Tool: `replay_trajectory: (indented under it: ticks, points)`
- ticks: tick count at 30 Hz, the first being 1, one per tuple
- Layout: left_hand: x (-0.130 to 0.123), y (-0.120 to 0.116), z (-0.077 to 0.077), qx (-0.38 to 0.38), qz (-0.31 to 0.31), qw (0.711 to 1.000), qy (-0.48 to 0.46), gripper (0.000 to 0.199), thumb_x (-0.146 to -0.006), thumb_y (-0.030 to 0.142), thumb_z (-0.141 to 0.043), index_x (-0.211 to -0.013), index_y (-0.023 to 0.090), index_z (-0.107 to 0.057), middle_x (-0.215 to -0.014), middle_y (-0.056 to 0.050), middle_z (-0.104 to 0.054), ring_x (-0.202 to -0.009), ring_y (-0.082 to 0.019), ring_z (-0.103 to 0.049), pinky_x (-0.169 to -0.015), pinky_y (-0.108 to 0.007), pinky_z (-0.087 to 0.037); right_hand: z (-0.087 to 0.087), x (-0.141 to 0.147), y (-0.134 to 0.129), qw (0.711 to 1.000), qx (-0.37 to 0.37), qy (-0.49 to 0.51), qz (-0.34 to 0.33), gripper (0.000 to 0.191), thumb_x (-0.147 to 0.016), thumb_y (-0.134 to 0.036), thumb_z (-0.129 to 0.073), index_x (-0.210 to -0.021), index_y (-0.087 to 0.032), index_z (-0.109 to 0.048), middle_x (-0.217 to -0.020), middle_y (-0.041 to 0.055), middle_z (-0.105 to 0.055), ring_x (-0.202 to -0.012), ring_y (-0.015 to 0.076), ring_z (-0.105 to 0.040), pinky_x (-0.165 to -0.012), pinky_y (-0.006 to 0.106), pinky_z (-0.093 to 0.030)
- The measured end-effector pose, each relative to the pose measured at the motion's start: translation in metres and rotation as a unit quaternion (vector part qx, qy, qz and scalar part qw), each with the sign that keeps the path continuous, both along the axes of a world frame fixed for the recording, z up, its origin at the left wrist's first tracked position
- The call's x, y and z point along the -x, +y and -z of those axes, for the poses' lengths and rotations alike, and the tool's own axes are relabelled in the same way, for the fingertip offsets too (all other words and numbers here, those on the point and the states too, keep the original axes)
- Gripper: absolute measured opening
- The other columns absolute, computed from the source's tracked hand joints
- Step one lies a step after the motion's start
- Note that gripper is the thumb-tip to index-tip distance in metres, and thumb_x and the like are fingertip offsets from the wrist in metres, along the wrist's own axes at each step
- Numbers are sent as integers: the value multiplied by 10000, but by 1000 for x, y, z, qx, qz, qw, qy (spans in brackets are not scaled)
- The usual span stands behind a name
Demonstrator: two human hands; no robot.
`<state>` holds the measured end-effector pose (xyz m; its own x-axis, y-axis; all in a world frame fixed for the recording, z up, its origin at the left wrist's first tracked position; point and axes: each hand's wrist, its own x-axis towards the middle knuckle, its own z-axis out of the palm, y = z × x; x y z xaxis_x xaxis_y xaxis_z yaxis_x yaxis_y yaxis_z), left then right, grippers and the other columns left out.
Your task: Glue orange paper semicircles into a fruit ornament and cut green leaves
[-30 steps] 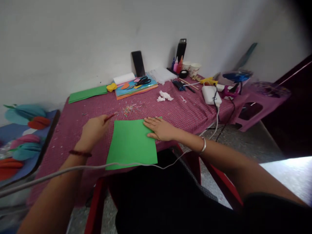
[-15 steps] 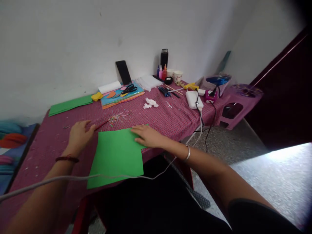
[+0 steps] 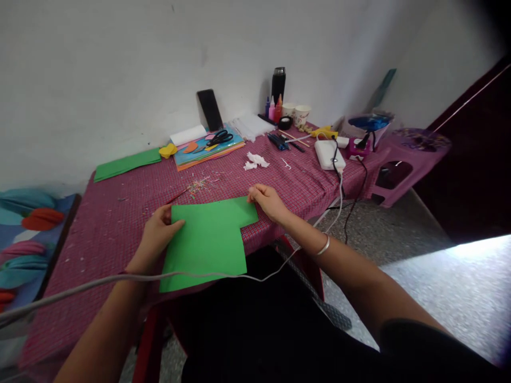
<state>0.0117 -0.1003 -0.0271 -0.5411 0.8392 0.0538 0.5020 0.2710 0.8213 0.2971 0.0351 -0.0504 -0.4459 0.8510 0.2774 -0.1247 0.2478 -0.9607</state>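
A green paper sheet lies at the table's front edge, its lower part reaching past the edge and a narrower strip sticking out at its upper right. My left hand pinches its upper left corner, thumb on top and fingers beneath. At the far right end of the strip, my right hand has its fingertips closed on the corner. Just behind the sheet, a thin red stick-like tool points at a heap of small coloured paper scraps. A pale cable crosses in front of the sheet.
Folded green paper, a yellow paper shape and black scissors on coloured sheets lie along the wall. Crumpled tissue sits mid-table. A white power bank with cables is at the right, near a pink stool.
My left hand has moved right onto the sheet's corner and closed on it. My right hand has slid from lying flat on the paper to pinching its right end. The view has shifted slightly.
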Motion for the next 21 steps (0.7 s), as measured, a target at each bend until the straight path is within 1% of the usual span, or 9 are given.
replay_trajectory:
  ticks: [2,3,4,6,9,11,13,16,21]
  points:
    - [-5,-4,-1,2,3,1000,-12,346,-546,334,-754,-830,167,-651,-665,16,-610,-577,-140,-530,-523,-245,-411,0,0,-1,1000,6,11,6,378,-850,-482,-551,-599,-200,-543,-607,-14,-561,-618,129,-503,-653,274,-417]
    - [-8,-7,-2,-6,9,999,-33,310,-567,352,-750,-791,164,-644,-654,17,-599,-563,-134,-512,-510,-242,-402,0,0,-1,1000,11,20,11,376,-847,-489,-556,-605,-202,-540,-610,-15,-560,-620,130,-504,-654,273,-420]
    - [-11,-12,-3,-21,12,998,-58,310,-601,380,-737,-801,164,-640,-665,16,-597,-561,-131,-506,-509,-241,-405,0,0,-1,999,17,31,19,364,-844,-497,-560,-628,-205,-540,-627,-15,-563,-632,131,-511,-662,272,-427]
    - [-18,-23,-7,-67,9,992,-107,365,-674,425,-704,-929,175,-628,-747,11,-625,-595,-130,-533,-548,-250,-444,0,-1,0,997,30,61,40,325,-836,-518,-569,-719,-216,-547,-713,-13,-585,-695,136,-541,-706,273,-449]
    - [-30,-44,-16,-144,-30,979,-142,418,-723,432,-695,-1062,205,-604,-880,-4,-663,-679,-130,-580,-627,-251,-487,-1,-1,-1,993,45,99,54,340,-810,-567,-598,-910,-244,-560,-909,5,-621,-859,152,-586,-809,295,-476]
    - [-40,-57,-21,-189,-60,967,-158,415,-724,406,-714,-1076,210,-613,-955,-18,-675,-739,-131,-598,-667,-242,-500,-3,-1,-5,992,68,109,16,428,-784,-609,-624,-1025,-259,-572,-1010,22,-637,-930,167,-602,-837,313,-487]
    - [-47,-68,-25,-210,-76,959,-175,399,-744,390,-704,-1091,215,-615,-1015,-30,-676,-768,-132,-608,-684,-243,-512,-5,-1,-12,987,106,107,-58,503,-777,-659,-611,-1088,-264,-591,-1044,34,-655,-933,177,-619,-817,319,-498]
    - [-53,-78,-28,-218,-90,950,-205,381,-753,369,-703,-1093,220,-620,-1005,-28,-674,-727,-121,-608,-653,-237,-514,-7,3,-26,973,146,104,-148,516,-787,-681,-589,-1052,-243,-646,-1007,34,-689,-897,176,-632,-784,306,-497]
    - [-51,-82,-31,-226,-132,938,-226,385,-699,370,-746,-1036,221,-637,-900,8,-673,-663,-100,-588,-601,-203,-491,-8,12,-41,958,203,100,-173,370,-595,-424,-852,-832,-195,-683,-775,-14,-701,-723,143,-621,-734,284,-485]
